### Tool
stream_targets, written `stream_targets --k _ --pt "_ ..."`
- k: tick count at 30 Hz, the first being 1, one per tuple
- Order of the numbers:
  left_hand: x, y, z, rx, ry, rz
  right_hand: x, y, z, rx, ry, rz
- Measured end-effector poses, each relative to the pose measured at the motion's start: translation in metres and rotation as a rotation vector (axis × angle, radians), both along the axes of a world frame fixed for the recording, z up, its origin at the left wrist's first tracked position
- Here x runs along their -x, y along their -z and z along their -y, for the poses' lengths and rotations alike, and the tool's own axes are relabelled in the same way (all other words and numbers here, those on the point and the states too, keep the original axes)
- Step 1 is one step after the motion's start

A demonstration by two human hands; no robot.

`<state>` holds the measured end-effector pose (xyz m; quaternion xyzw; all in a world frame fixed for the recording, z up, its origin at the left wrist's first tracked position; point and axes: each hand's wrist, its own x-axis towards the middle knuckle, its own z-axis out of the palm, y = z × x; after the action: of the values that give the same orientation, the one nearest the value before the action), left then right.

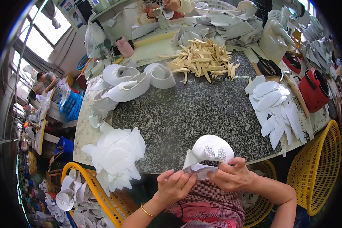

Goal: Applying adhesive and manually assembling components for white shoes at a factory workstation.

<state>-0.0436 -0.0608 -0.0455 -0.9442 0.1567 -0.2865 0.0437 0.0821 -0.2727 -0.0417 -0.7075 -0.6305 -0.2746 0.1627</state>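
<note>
Both hands, left hand [175, 185] and right hand [233, 175], pinch the white fabric shoe upper with beaded trim [208, 155] over the speckled granite worktop's [186, 114] near edge; 2 fingertip grips could slip, dropping it lapward.

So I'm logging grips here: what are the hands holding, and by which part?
Both hands, left and right, pinch the lower edge of a white curved shoe upper with sparkly trim.

The bench [186, 114] is speckled grey stone, smooth and a little glossy. The white shoe upper [209, 150] looks like matt cloth with shiny beads. The pale slivers [203, 60] look like wood. The baskets [319, 167] are yellow plastic.
</note>
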Motion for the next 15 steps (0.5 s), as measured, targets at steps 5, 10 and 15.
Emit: stream_targets --k 5,10,15 --pt "-0.004 -0.013 -0.003 0.157 0.003 -0.069 -0.004 -0.013 -0.01 -0.153 -0.041 -0.051" --pt "-0.021 -0.021 -0.02 1.249 0.153 -0.387 -0.013 -0.015 0.01 -0.393 0.008 -0.594" --pt "-0.05 -0.032 -0.037 1.537 0.362 -0.787 -0.017 -0.033 -0.031 0.08 -0.093 -0.654"
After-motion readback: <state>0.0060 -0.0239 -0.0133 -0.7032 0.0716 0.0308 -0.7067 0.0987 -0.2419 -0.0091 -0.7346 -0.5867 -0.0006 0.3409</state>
